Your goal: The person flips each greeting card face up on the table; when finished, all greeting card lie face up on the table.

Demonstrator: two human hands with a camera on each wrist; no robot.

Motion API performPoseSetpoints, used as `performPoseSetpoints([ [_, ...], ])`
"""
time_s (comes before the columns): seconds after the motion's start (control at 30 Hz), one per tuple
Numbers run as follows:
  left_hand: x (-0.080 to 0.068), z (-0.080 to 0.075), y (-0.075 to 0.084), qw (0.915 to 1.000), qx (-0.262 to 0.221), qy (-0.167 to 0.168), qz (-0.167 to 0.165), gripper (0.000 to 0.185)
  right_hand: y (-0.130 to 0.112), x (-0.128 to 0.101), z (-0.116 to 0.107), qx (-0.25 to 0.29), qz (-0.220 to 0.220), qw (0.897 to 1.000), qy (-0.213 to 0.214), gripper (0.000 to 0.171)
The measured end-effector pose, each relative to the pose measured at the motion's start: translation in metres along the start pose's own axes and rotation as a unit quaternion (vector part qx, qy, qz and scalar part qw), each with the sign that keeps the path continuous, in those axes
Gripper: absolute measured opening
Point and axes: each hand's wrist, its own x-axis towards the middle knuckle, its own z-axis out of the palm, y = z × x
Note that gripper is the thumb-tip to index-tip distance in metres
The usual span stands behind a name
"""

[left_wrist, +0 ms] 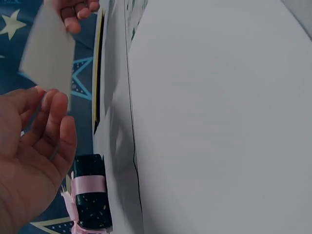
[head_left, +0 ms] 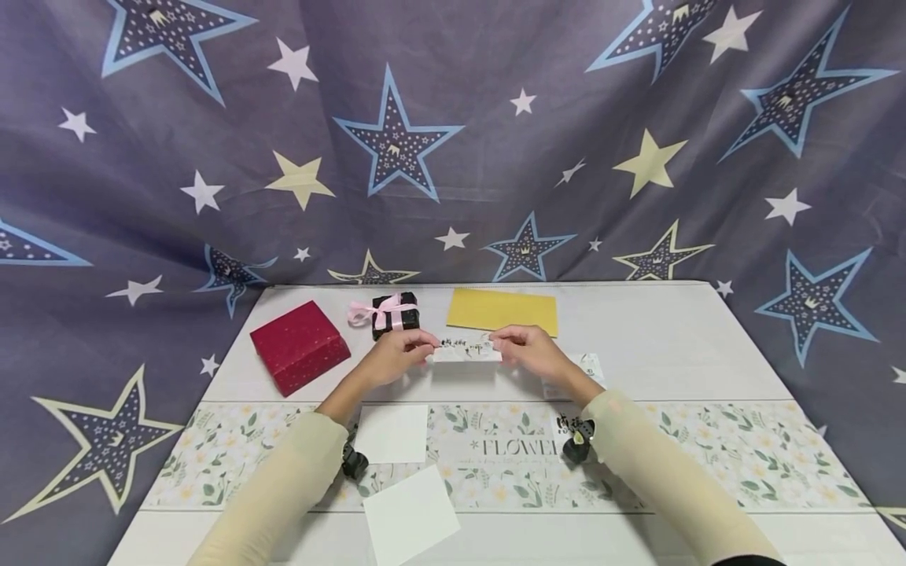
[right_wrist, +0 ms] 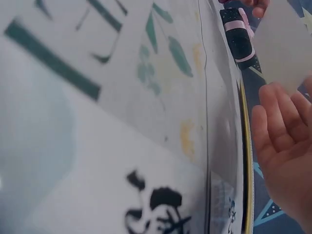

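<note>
Head view: two blank white sheets (head_left: 392, 433) lie close. Farther out, left hand (head_left: 396, 355) and right hand (head_left: 532, 350) pinch a small card (head_left: 467, 350) above the table (head_left: 658, 338). Best pull evenly, gently. Yellow envelope (head_left: 502, 310) sits behind.

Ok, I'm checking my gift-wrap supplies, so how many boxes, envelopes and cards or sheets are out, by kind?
Gift boxes: 2, the red box and the black box with pink ribbon
Yellow envelope: 1
Blank white sheets: 2, one and another
Small printed card pinched by the left hand and right hand: 1
Printed paper partly hidden under the right arm: 1
Total: 7
</note>
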Motion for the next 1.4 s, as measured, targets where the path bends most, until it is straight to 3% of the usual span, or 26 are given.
performPoseSetpoints([
  [0.17, 0.003, 0.007, 0.002, 0.9996, 0.024, -0.014, 0.006, 0.027, 0.002, -0.005, -0.003, -0.026, -0.007, 1.0, -0.009, 0.036],
  [0.33, 0.006, 0.014, 0.001, 0.9978, 0.051, -0.036, 0.024, 0.033, 0.0, -0.008, -0.007, -0.1, -0.04, 0.994, -0.035, 0.048],
  [0.5, 0.008, 0.023, 0.001, 0.9954, 0.069, -0.06, 0.029, 0.039, -0.001, -0.009, -0.015, -0.197, -0.086, 0.974, -0.069, 0.053],
  [0.63, 0.01, 0.032, 0.004, 0.9925, 0.089, -0.079, 0.027, 0.043, 0.001, -0.011, -0.021, -0.242, -0.094, 0.962, -0.085, 0.051],
  [0.97, 0.016, 0.046, 0.007, 0.9861, 0.134, -0.095, 0.026, 0.044, 0.006, -0.017, -0.025, -0.282, -0.084, 0.95, -0.107, 0.051],
  [1.4, 0.022, 0.057, 0.008, 0.9756, 0.187, -0.112, 0.023, 0.044, 0.012, -0.017, -0.027, -0.309, -0.068, 0.942, -0.11, 0.052],
])
